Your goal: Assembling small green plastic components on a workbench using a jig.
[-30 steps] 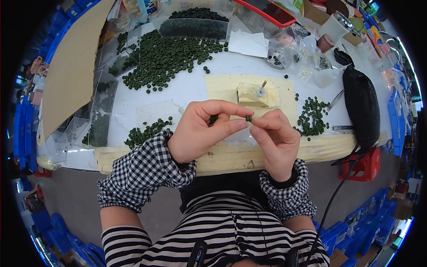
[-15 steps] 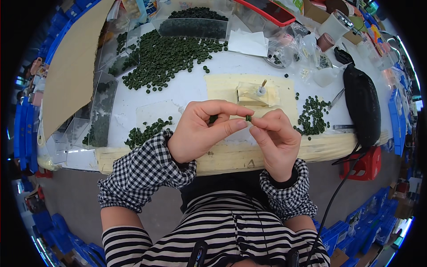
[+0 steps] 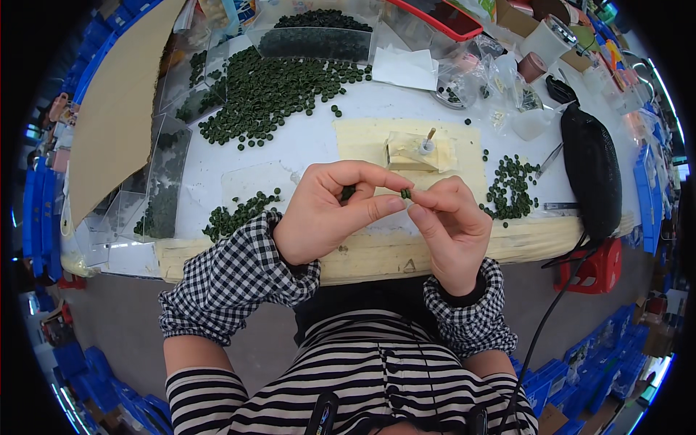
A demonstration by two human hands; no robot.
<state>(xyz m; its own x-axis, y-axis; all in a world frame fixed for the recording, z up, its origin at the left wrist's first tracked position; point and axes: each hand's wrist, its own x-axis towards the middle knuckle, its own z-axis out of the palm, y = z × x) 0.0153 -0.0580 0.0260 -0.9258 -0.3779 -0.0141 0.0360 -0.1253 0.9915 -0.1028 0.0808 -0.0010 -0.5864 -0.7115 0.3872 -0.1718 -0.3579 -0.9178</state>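
Note:
Between the fingertips of both hands is a small, round dark green piece [image 3: 406, 193], seen edge-on, with a lighter line across it. My left hand [image 3: 330, 206] pinches it from the left, and more dark green shows inside the curl of its fingers. From the right, my right hand [image 3: 453, 226] meets it with bent fingers and thumb. Just beyond the hands stands a block wrapped in cream tape [image 3: 406, 154], with a small upright peg [image 3: 430, 135] on top. A small pile of green pieces [image 3: 243, 214] lies left of my left hand, another pile [image 3: 512, 190] right of my right.
A large heap of green pieces [image 3: 275, 94] spreads at the back left, beside clear trays [image 3: 163, 185] and a cardboard sheet [image 3: 119, 101]. Tweezers [image 3: 549, 159] lie by a black pouch [image 3: 591, 174] at right. A red-edged phone [image 3: 442, 18] and white paper [image 3: 406, 69] are at the back.

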